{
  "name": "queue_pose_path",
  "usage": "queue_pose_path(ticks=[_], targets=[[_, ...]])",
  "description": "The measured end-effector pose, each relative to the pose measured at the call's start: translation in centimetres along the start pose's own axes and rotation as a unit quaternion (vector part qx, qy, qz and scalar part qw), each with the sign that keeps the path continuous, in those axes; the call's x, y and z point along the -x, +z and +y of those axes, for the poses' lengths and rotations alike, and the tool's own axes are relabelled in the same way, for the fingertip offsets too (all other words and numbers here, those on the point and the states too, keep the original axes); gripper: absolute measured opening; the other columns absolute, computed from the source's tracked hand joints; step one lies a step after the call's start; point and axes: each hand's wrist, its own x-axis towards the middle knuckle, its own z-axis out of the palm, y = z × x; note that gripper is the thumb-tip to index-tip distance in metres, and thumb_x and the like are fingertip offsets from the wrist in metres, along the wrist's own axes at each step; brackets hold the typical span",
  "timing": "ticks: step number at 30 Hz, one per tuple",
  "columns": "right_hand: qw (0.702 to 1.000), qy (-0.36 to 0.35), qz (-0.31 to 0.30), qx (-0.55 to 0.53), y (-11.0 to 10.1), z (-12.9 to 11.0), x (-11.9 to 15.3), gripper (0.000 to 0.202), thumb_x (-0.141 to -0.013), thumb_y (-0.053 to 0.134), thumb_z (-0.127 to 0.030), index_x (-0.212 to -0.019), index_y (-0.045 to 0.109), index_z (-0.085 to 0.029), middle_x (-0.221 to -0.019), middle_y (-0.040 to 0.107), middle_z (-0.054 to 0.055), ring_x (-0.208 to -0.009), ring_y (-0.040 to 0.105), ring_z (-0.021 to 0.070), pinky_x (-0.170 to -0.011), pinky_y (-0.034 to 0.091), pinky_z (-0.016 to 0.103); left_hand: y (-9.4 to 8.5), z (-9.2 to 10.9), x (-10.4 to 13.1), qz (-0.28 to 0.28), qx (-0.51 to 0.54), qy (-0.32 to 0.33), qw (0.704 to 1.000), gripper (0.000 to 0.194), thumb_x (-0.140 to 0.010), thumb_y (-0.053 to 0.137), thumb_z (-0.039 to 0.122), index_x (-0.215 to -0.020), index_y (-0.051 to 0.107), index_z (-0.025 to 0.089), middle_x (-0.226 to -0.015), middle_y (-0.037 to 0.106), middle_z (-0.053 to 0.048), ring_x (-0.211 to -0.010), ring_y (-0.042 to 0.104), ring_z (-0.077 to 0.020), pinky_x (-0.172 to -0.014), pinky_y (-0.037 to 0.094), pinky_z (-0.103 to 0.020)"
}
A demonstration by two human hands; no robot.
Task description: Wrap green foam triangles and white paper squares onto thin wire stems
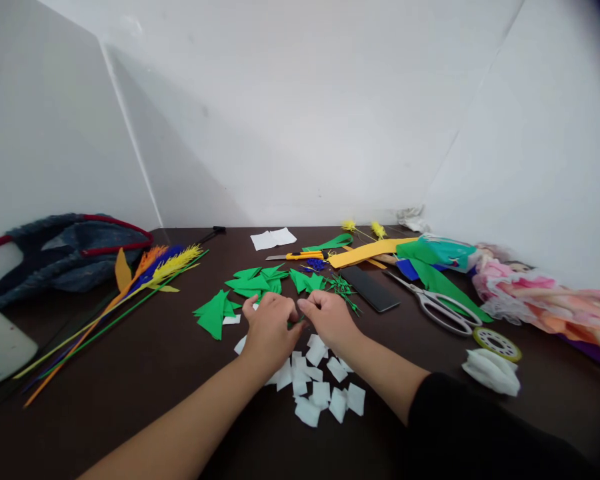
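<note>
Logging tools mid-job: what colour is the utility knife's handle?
Utility knife handle: yellow-orange with black, shown in the head view.

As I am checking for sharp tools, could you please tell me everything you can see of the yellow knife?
The knife has a yellow, plastic-looking body with black parts; its metallic blade is extended leftward. It lies on the dark table beside blue shreds; whether they touch is unclear. Nobody is holding it.
</note>
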Motion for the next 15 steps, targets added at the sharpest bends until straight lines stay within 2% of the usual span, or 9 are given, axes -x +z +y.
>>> queue_pose_path(ticks=[4,7,9,11,13,15], targets=[[0.996,-0.049,0.037,0.064,0.2,0.0,-0.1,0.037,-0.071,0.048,-0.029,-0.042,0.028,-0.019,-0.043,0.029,-0.005,-0.046,0.031,0.0095,-0.047,0.022,0.024,-0.1,0.3,0.1,-0.007,0.011,-0.015,1.000,0.016,-0.065,0.061,0.017,-0.057,0.048,0.017,-0.067,0.056,0.002,-0.081,0.052,-0.0187,-0.089,0.021,-0.047],[0.999,-0.010,0.041,0.009,0.2,0.3,-0.2,0.040,-0.070,0.050,-0.029,-0.040,0.025,-0.020,-0.041,0.024,-0.006,-0.043,0.026,0.0087,-0.045,0.020,0.024,-0.2,0.2,0.1,-0.007,0.022,-0.017,1.000,0.015,-0.065,0.061,0.019,-0.058,0.048,0.018,-0.068,0.056,0.002,-0.081,0.051,-0.0186,-0.089,0.021,-0.046],[0.994,0.032,0.034,-0.096,0.0,0.6,-0.4,0.041,-0.072,0.051,-0.033,-0.040,0.030,-0.019,-0.039,0.025,-0.006,-0.041,0.026,0.0081,-0.044,0.020,0.024,-0.3,-0.1,0.1,-0.011,0.037,-0.026,0.999,0.015,-0.066,0.062,0.022,-0.058,0.049,0.018,-0.069,0.057,0.002,-0.082,0.051,-0.0190,-0.088,0.022,-0.045],[0.975,0.067,0.008,-0.214,-0.3,0.9,-0.5,0.038,-0.074,0.050,-0.040,-0.044,0.043,-0.018,-0.040,0.031,-0.006,-0.041,0.028,0.0077,-0.043,0.023,0.023,-0.4,-0.4,0.0,-0.023,0.063,-0.055,0.996,0.016,-0.066,0.062,0.025,-0.058,0.050,0.019,-0.069,0.057,0.002,-0.080,0.051,-0.0189,-0.086,0.026,-0.042],[0.951,0.085,-0.050,-0.294,-0.5,1.0,-0.4,0.030,-0.073,0.053,-0.041,-0.059,0.059,-0.015,-0.046,0.041,-0.005,-0.043,0.034,0.0075,-0.044,0.027,0.022,-0.6,-0.6,-0.2,-0.037,0.095,-0.091,0.991,0.016,-0.066,0.061,0.027,-0.057,0.050,0.019,-0.066,0.057,0.002,-0.076,0.052,-0.0181,-0.081,0.031,-0.039],[0.937,0.091,-0.110,-0.320,-0.5,0.9,-0.2,0.024,-0.068,0.060,-0.037,-0.078,0.066,-0.015,-0.056,0.052,-0.002,-0.048,0.041,0.0078,-0.048,0.032,0.022,-0.7,-0.7,-0.3,-0.044,0.119,-0.107,0.986,0.016,-0.066,0.060,0.028,-0.057,0.050,0.019,-0.066,0.057,0.002,-0.073,0.052,-0.0174,-0.077,0.034,-0.035]])
